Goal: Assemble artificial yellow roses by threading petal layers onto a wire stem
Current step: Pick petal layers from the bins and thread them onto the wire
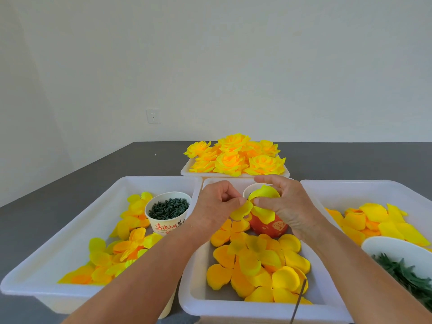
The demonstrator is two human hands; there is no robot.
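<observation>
Above the middle white tray (332,307), both hands hold a small yellow petal layer (259,205). My left hand (217,206) pinches its left edge between thumb and curled fingers. My right hand (287,206) grips its right side, thumb on the front and fingers arched over the top. A thin dark wire stem (299,300) leans over the tray's near rim at the bottom. Loose yellow and orange petal layers (257,265) fill the tray below the hands.
A left tray (70,230) holds more petals and a paper cup of dark green pieces (168,209). A right tray (374,188) holds petals and a bowl of green leaves (406,272). Finished yellow roses (236,155) lie in a far tray. A red cup (268,226) lies under my hands.
</observation>
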